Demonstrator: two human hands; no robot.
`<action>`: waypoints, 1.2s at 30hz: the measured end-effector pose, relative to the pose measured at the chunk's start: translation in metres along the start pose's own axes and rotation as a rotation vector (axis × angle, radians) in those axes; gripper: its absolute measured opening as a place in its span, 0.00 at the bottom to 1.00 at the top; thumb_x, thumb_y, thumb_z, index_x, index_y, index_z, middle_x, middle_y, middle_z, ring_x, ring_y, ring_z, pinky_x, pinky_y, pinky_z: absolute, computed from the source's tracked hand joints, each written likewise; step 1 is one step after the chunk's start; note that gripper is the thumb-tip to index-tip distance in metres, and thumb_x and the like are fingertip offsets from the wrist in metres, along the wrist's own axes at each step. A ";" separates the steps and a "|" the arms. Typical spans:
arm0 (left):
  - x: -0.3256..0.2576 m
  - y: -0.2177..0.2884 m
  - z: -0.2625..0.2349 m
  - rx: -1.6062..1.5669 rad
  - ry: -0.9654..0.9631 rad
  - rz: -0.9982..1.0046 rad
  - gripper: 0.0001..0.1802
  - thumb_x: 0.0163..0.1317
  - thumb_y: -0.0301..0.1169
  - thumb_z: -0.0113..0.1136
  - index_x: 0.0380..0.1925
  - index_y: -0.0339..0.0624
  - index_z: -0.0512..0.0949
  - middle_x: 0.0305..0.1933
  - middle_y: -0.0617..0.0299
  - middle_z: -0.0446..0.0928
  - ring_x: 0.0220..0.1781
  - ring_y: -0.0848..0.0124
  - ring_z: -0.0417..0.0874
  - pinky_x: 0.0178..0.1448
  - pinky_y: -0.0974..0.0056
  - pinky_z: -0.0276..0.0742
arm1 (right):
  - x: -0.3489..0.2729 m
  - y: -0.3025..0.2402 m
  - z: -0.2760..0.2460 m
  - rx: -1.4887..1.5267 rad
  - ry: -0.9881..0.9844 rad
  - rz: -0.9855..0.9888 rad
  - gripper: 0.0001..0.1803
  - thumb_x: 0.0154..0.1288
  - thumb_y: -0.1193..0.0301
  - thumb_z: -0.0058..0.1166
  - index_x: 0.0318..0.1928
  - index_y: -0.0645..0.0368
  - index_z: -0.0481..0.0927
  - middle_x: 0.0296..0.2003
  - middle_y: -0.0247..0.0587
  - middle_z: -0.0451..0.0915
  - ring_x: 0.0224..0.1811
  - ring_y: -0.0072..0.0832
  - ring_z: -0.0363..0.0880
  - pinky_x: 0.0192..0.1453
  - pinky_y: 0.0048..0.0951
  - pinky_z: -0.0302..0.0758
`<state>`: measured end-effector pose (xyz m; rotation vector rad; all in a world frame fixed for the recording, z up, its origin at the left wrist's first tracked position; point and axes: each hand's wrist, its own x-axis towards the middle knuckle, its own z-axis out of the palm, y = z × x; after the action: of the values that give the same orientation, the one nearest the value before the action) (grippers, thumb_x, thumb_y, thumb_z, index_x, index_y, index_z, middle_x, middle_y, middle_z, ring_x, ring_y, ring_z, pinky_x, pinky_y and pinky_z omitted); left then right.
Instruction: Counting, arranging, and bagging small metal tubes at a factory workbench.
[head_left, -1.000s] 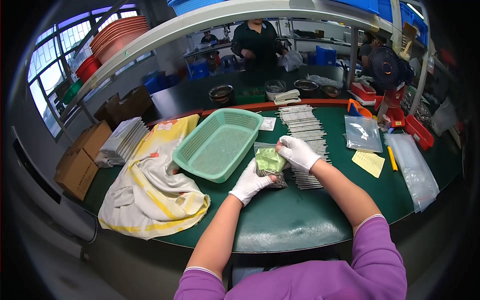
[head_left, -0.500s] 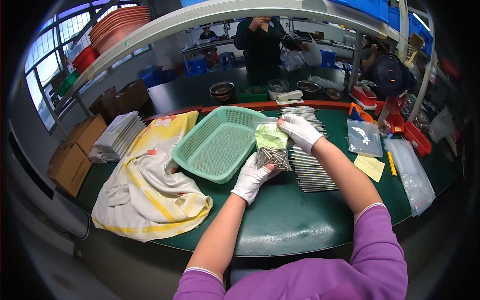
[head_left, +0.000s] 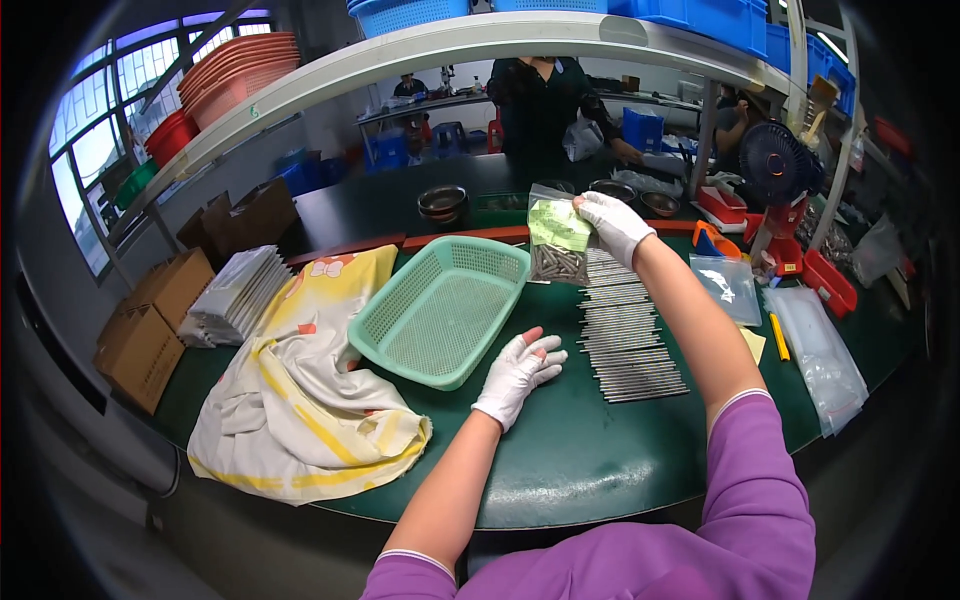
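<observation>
My right hand [head_left: 614, 226], in a white glove with bare fingertips, pinches the upper right part of a clear plastic bag [head_left: 560, 262]. Short metal pins fill the bag's bottom, and a pale green paper slip shows behind the plastic above them. The bag hangs upright over the far end of a row of thin metal rods [head_left: 630, 345]. Gloved the same way, my left hand [head_left: 517, 375] is empty, its fingers apart, low over the green table. Just beyond it on the left sits a mint green plastic basket [head_left: 440, 375] with nothing in it.
A crumpled white and yellow cloth [head_left: 310, 410] lies left, before stacked white packets [head_left: 235, 295] and cardboard boxes [head_left: 150, 320]. At right are clear bags [head_left: 815, 350], a yellow cutter [head_left: 779, 337] and a fan [head_left: 775, 160]. A shelf beam [head_left: 480, 45] crosses overhead; a person stands across the table.
My left hand has let go of the bag of pins and dropped toward the table. The right hand has lifted the bag up and away, slightly rightward. The view has shifted a little.
</observation>
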<state>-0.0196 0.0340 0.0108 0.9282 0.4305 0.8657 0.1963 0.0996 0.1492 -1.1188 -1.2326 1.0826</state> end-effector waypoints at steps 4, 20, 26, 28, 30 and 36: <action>0.003 -0.002 -0.004 -0.015 0.003 -0.027 0.35 0.61 0.37 0.59 0.61 0.32 0.53 0.59 0.44 0.65 0.55 0.60 0.75 0.58 0.59 0.72 | 0.029 0.001 -0.020 0.090 0.145 -0.009 0.11 0.69 0.63 0.46 0.43 0.57 0.72 0.40 0.35 0.75 0.43 0.25 0.76 0.48 0.31 0.77; 0.003 0.002 0.002 0.100 0.039 -0.098 0.29 0.64 0.31 0.53 0.60 0.28 0.55 0.57 0.42 0.67 0.54 0.59 0.75 0.59 0.60 0.73 | 0.081 0.023 -0.069 0.382 0.390 0.013 0.13 0.70 0.63 0.44 0.47 0.57 0.72 0.46 0.41 0.76 0.45 0.32 0.77 0.47 0.34 0.75; 0.003 0.001 0.002 0.119 0.044 -0.113 0.28 0.65 0.31 0.52 0.59 0.27 0.56 0.56 0.41 0.68 0.55 0.59 0.75 0.60 0.60 0.73 | 0.098 0.028 -0.071 0.317 0.424 -0.029 0.17 0.70 0.61 0.42 0.49 0.61 0.72 0.46 0.44 0.76 0.46 0.37 0.76 0.48 0.38 0.73; 0.000 0.003 0.001 0.123 0.060 -0.113 0.28 0.65 0.31 0.52 0.59 0.27 0.56 0.56 0.41 0.68 0.55 0.59 0.75 0.60 0.60 0.73 | 0.104 0.034 -0.064 0.319 0.445 -0.018 0.19 0.70 0.60 0.40 0.49 0.62 0.73 0.47 0.44 0.76 0.46 0.36 0.76 0.49 0.37 0.72; -0.001 0.003 0.000 0.119 0.070 -0.118 0.27 0.65 0.31 0.51 0.59 0.27 0.56 0.56 0.41 0.68 0.55 0.58 0.75 0.60 0.60 0.73 | 0.117 0.043 -0.068 0.315 0.470 -0.012 0.21 0.70 0.59 0.39 0.50 0.64 0.73 0.47 0.45 0.77 0.47 0.36 0.76 0.50 0.36 0.71; 0.003 0.002 0.004 0.124 0.050 -0.120 0.27 0.65 0.31 0.51 0.59 0.27 0.56 0.55 0.41 0.68 0.55 0.58 0.75 0.60 0.59 0.73 | 0.164 0.079 -0.120 0.091 0.444 -0.070 0.16 0.71 0.62 0.42 0.51 0.60 0.68 0.47 0.44 0.75 0.47 0.36 0.76 0.52 0.38 0.73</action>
<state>-0.0160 0.0344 0.0149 0.9858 0.5830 0.7601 0.3223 0.2677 0.0922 -1.1594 -0.8564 0.7743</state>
